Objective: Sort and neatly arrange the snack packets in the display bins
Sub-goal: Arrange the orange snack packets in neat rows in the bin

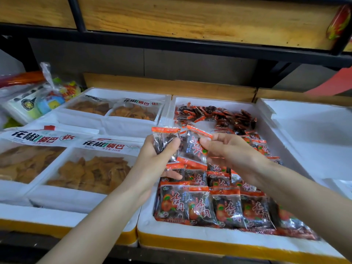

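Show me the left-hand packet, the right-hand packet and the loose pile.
left-hand packet (162, 139): head view, its clear middle
right-hand packet (192, 151): head view, its printed front
loose pile (228, 116): head view, middle of the heap

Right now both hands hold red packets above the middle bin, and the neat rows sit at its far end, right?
Not quite. The head view shows the neat rows at the near end of the middle bin; the far end holds a loose pile. The left hand and right hand do each hold red packets above it.
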### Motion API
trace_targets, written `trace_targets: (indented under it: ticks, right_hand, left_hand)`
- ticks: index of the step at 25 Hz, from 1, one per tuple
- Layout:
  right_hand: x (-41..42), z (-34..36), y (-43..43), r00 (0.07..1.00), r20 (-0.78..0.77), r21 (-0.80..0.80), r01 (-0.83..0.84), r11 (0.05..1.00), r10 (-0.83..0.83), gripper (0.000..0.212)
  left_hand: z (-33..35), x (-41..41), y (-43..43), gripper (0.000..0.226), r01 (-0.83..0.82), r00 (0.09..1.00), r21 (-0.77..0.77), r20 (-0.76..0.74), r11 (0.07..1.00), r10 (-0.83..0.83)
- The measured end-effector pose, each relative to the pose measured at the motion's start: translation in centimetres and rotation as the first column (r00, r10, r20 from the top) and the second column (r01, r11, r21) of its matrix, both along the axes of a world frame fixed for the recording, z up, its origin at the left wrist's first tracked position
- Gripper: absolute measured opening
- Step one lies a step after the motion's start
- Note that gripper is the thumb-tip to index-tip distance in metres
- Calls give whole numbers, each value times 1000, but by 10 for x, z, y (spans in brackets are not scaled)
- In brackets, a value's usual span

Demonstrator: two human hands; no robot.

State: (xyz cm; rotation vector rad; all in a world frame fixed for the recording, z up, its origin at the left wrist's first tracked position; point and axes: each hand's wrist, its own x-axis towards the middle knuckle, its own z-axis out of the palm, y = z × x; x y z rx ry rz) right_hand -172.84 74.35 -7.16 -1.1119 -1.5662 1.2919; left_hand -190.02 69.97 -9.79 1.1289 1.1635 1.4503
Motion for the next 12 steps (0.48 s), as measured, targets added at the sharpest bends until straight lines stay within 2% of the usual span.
trace_targets:
  ticks: [3,7,10,12]
  right_hand:
    - [11,-6,12,983,168,50,60,997,-68,14]
    - [16,-20,23,877,480,47,-22,999,-4,20]
    - [14,-27,28,844,531,-29,-63,998,69,26]
    - [11,-31,29,836,544,-23,-75,997,75,26]
  left_hand:
    - [1,-6,2,39,-54,998,-23,-47,998,53]
    - [1,-9,3,37,-80,995,-30,-63,996,78]
    - [-2,-7,3,37,-74,995,-51,-76,996,70]
    - [-3,-6,4,36,-67,995,-51,-74,996,64]
